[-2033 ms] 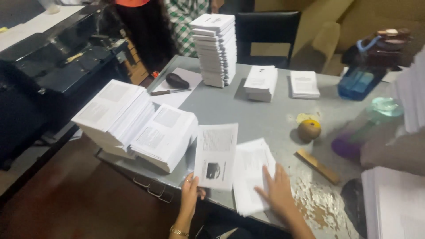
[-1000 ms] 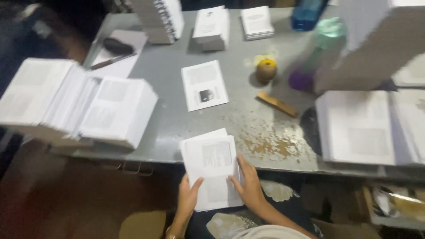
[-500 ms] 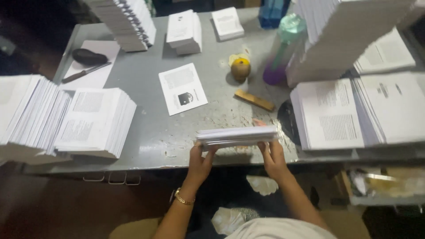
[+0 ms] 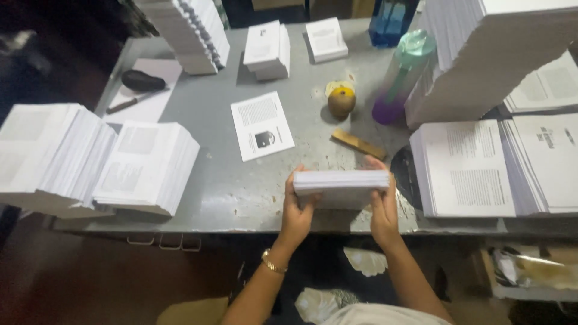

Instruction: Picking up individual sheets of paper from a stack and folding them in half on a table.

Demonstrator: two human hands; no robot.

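I see the grey worktop (image 4: 253, 192) w/ tall stacks of printed sheets (image 4: 144, 165) left & right, a loose printed page (image 4: 262, 125) mid. At the near edge both hands hold a paper bundle (image 4: 341, 188) on edge: left hand (image 4: 297, 212) & right hand (image 4: 383, 207) w/ fingers clamped on its ends. Behind it: a wooden strip (image 4: 359, 144), a brown round fruit (image 4: 341, 101).

A print or bindery workshop: printed-page stacks (image 4: 463, 168) crowd a worn grey metal table (image 4: 241, 192).

Loose sheet (image 4: 262, 126) on table (image 4: 241, 186), between paper stacks (image 4: 147, 167) left, (image 4: 466, 168) right.
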